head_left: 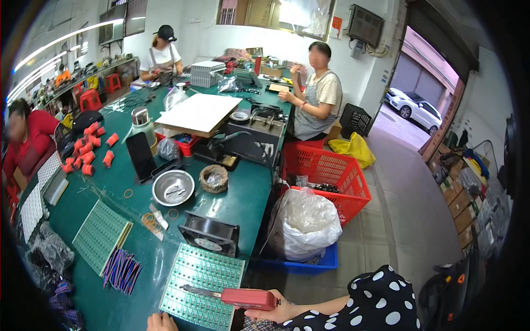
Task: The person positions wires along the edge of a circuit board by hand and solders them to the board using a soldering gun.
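Observation:
In my right hand (279,310), closed round its body, is a red soldering gun (251,298) with a long grey metal tip. The tip points left, over a green circuit board panel (190,270) with many small repeated units; contact cannot be told. At the picture's lower edge my left hand (162,322) shows only its curled fingers, by the panel's near left corner. What those fingers hold, if anything, is hidden. Left of the panel lies a bundle of purple and dark wires (122,270), beside a stack of similar green panels (102,234).
A black fan (211,234) stands just beyond the panel. Farther back are a metal bowl (173,187), a tape roll (213,179) and a phone (141,156). Right of the table are a white bag (306,226) and a red crate (348,185). Several people sit around.

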`<action>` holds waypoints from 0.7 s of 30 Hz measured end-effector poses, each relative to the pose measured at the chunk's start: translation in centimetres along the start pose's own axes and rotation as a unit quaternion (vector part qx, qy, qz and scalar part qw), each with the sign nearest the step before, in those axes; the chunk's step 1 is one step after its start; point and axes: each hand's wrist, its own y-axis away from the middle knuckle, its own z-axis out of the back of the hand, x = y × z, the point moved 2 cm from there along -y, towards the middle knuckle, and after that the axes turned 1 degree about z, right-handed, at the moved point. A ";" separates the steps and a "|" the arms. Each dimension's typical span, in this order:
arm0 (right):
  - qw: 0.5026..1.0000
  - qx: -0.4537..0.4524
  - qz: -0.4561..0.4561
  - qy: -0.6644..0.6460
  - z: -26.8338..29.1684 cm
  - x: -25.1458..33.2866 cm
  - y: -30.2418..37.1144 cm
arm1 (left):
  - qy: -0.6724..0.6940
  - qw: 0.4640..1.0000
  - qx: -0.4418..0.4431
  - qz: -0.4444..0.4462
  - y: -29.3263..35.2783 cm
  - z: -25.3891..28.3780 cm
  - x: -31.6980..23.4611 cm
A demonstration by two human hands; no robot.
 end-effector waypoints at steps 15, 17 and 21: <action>0.997 -0.030 -0.052 -0.044 1.2 0.7 1.5 | -0.082 0.989 -0.121 -0.023 -12.4 -2.9 6.7; 0.996 -0.039 -0.057 -0.055 1.2 0.7 1.6 | -0.094 0.986 -0.140 -0.011 -12.4 -3.4 6.8; 0.998 -0.040 -0.029 -0.045 1.2 1.3 1.3 | -0.096 0.979 -0.180 0.001 -11.9 -4.0 7.3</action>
